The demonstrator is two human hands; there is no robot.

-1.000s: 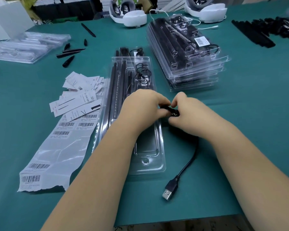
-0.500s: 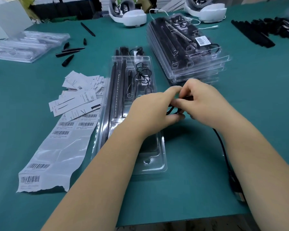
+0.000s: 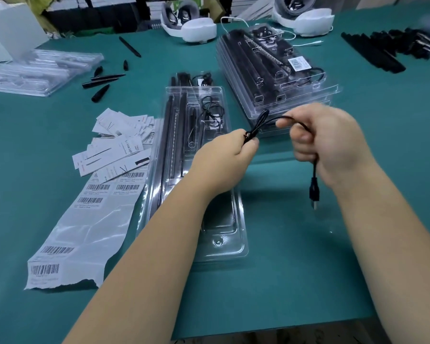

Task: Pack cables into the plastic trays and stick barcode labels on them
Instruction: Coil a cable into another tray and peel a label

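Left fingers: curled, pinching the folded bunch of the black cable (image 3: 255,130) at their tips.
Left hand (image 3: 224,157): raised over the middle of the open tray (image 3: 219,247), forearm reaching in from the table's near edge and covering much of the tray's length.
Right fingers: curled round the cable; thumb and forefinger pinch it near the top, and the rest runs down through the fist.
Right hand (image 3: 330,142): held up beside the left, near it but not touching, slightly blurred.
Cable: stretched in a short arc between the two hands, above the table; its USB plug (image 3: 314,194) hangs free below the right fist.
Open tray: lies lengthwise at the table's (image 3: 358,269) middle, with black rods and a small coiled wire in its far compartments.
Packed trays (image 3: 278,78): a stack just beyond the hands, a barcode label on the top one.
Label sheet (image 3: 67,234): left of the open tray, towards the near edge, with loose paper cards (image 3: 114,147) beyond it.
Far left corner: a pile of empty clear trays (image 3: 40,73).
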